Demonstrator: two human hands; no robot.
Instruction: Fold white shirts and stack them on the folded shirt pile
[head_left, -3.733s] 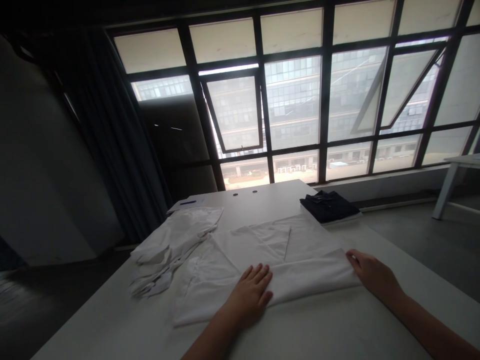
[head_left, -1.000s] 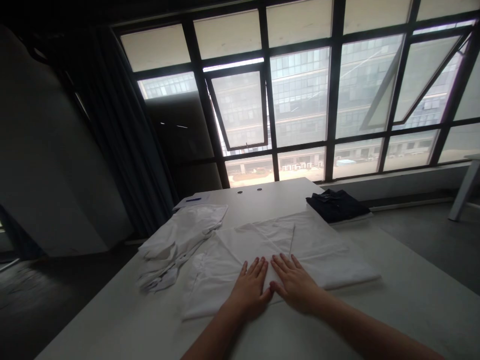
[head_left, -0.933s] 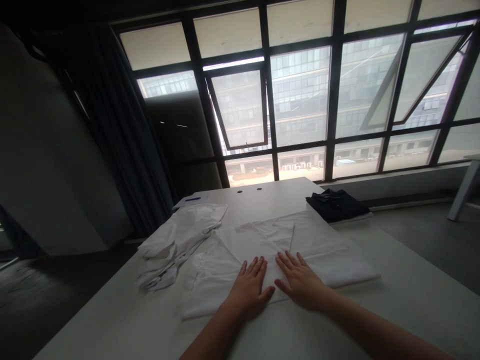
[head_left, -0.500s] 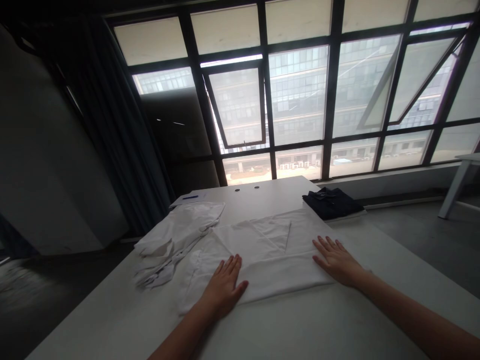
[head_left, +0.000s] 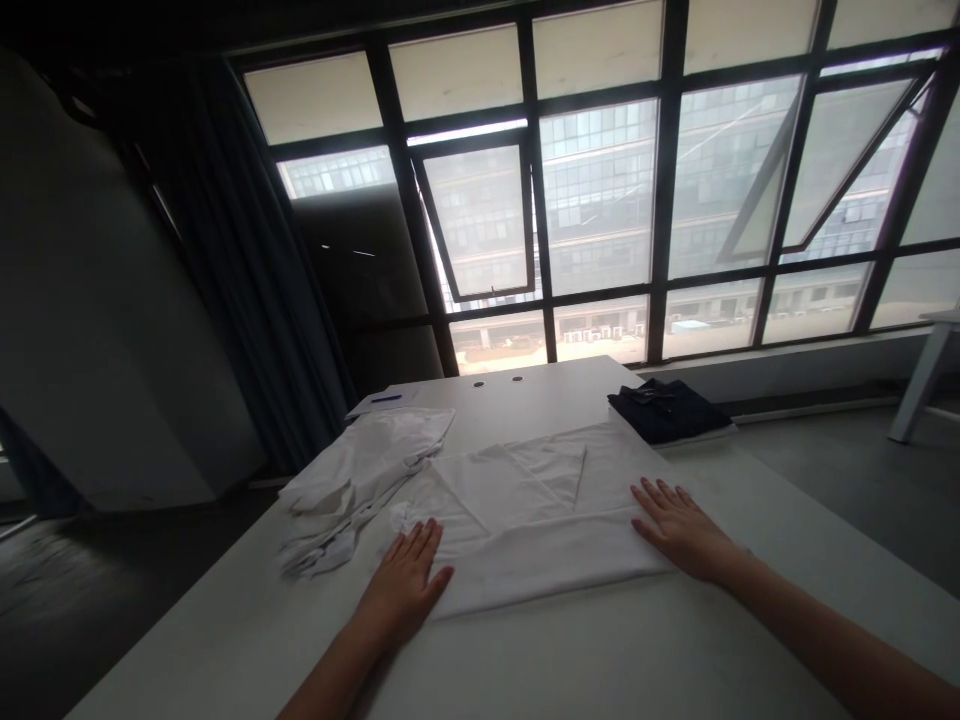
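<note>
White garment lies beneath both grips.

White table before me. Nearest me: white cloth, laid flat, near edge folded over. Just beside it, my left: rumpled white garment. Far left: paper, blue pen on top. Right edge: folded dark garment. Far end: two round fittings.

White garment lying flat, in folds, on the table
Plain and unpatterned, it spreads sideways across the table, a long smooth band running along its near edge. Beyond that band, slanting folded layers overlap around the middle; the left end is rumpled with small creases, the rest fairly smooth.
</note>
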